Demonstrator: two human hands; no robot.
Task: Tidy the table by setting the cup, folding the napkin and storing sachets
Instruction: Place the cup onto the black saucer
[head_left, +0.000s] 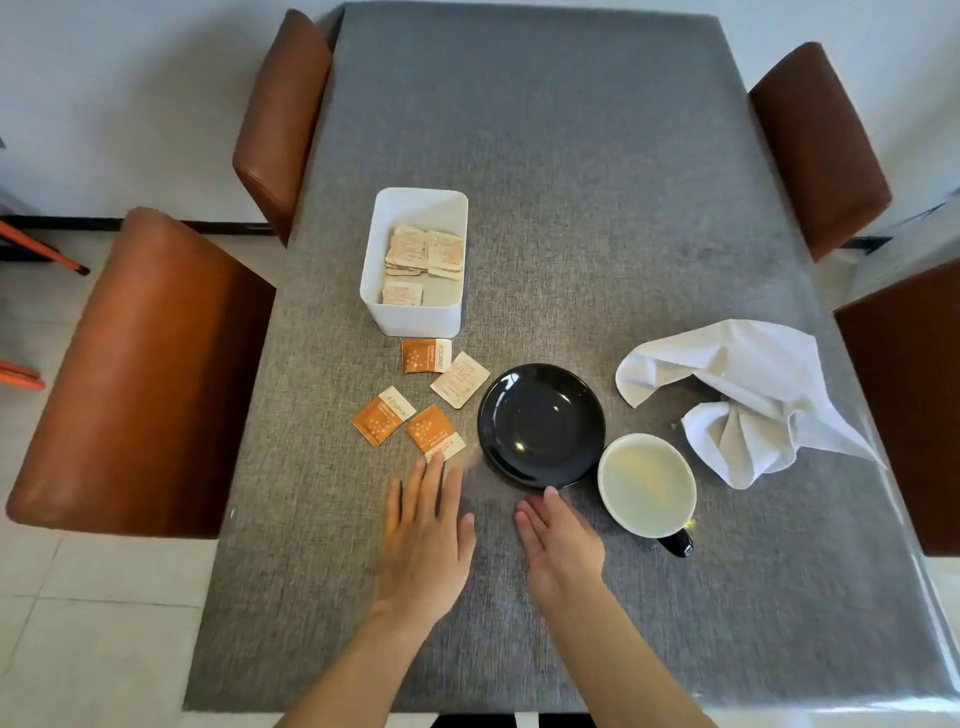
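The grey surface (571, 208) carries everything, and every part of the task is still to do. The likeliest mishap, I judge, is at the cup (647, 484): it stands full of pale liquid just right of the right hand's fingers (550, 501), its rim beside the black saucer (541, 425) that those fingertips meet at the near edge. Lifted off level, or knocked by a sweeping wrist, it would spill onto the cloth and toward the napkin. The napkin (748, 400) lies crumpled well to the right of the fingers; dragging it flat could catch the cup's handle. The loose sachets are light and could skid away if pushed instead of pinched.

Both hands are flat and hold nothing: left hand (423, 540) with fingers straight and slightly spread, fingertips touching the nearest sachet (435, 434); right hand (561, 545) with fingers straight and together.

Counted: four chairs, one napkin, one white bin (415, 317) ahead of the left fingers, one saucer, one cup, four loose sachets between bin and fingers. More sachets lie in the bin; their number is unclear.
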